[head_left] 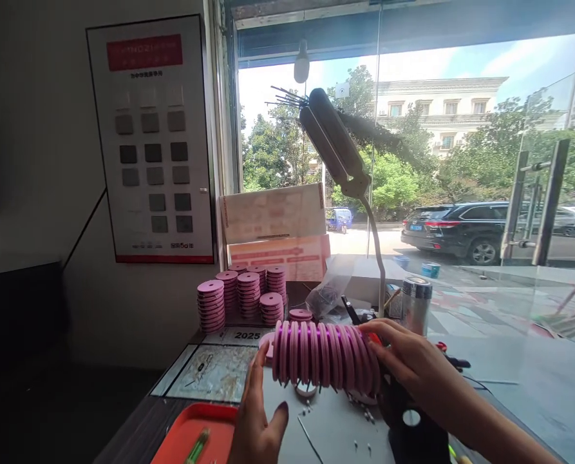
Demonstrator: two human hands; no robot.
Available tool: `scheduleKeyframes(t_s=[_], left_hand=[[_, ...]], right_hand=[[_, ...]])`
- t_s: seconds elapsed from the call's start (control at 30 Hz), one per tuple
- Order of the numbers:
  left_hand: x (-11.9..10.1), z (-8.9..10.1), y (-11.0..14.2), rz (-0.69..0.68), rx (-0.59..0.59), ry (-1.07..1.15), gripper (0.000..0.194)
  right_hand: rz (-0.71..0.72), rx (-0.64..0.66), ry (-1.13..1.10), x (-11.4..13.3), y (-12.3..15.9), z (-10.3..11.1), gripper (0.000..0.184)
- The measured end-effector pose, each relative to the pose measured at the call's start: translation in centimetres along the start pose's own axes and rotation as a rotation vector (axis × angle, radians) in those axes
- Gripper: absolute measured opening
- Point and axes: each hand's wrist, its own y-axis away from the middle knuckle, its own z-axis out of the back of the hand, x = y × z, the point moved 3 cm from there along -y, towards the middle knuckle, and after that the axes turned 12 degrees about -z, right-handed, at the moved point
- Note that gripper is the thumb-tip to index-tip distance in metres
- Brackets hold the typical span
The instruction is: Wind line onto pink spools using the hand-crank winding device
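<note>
Fingers (386,328) of right hand (415,361) gripping right end of pink spool row (323,356), long axis left-right; left hand (261,412) spread, beside left end

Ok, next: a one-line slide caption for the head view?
Left hand and right hand flank a row of pink discs, with pink stacks behind.

Drew main light as daylight through the window (277,138), from ahead and right. Overexposed the sky (427,64) to near white in patches. Left the wall (40,116) dim, darkest toward the lower left. Backlit the lamp (326,136) to dull grey. Showed the discs (326,357) in moderate shade with fairly sharp edges. Softened lettering on the poster (142,164). Skewed the door handle (552,201) outward near the right edge. Spread pale reflections across the glass (562,361).
</note>
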Motion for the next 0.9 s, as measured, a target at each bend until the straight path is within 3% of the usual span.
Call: scheduleKeyframes(t_s=[0.07,0.13,0.2,0.27,0.43,0.53,0.73,0.9], left_hand=[[-1.9,-0.1,-0.2,-0.187,-0.099,-0.204,0.053],[-4.2,-1.2,-0.4,-0.462,-0.161,-0.369,0.042],[-6.2,-3.1,-0.7,-0.694,-0.156,-0.432,0.030],[-7.5,-5.1,-1.4,-0.784,-0.104,-0.445,0.019],[-8.9,-7.7,-3.5,-0.713,0.133,-0.587,0.011],[-9.6,-7.8,-4.4,-0.679,0.177,-0.614,0.007],[-10.5,-8.6,-5.7,-0.553,0.336,-0.756,0.021],[-11.3,-8.8,-6.2,-0.555,0.343,-0.790,0.019]], right_hand=[[0.000,0.014,-0.012,0.0,0.1,0.0,0.029],[0.002,0.030,-0.044,0.0,0.0,0.0,0.027],[0.002,0.053,-0.082,-0.1,-0.2,0.0,0.025],[-0.002,0.071,-0.103,-0.2,-0.7,0.0,0.023],[0.017,0.091,-0.097,-0.3,-2.0,0.3,0.019],[0.014,0.093,-0.051,-0.1,-2.4,0.5,0.018],[-0.046,0.065,0.030,0.1,-2.9,0.8,0.014],[-0.058,0.054,0.069,0.5,-3.1,1.1,0.015]])
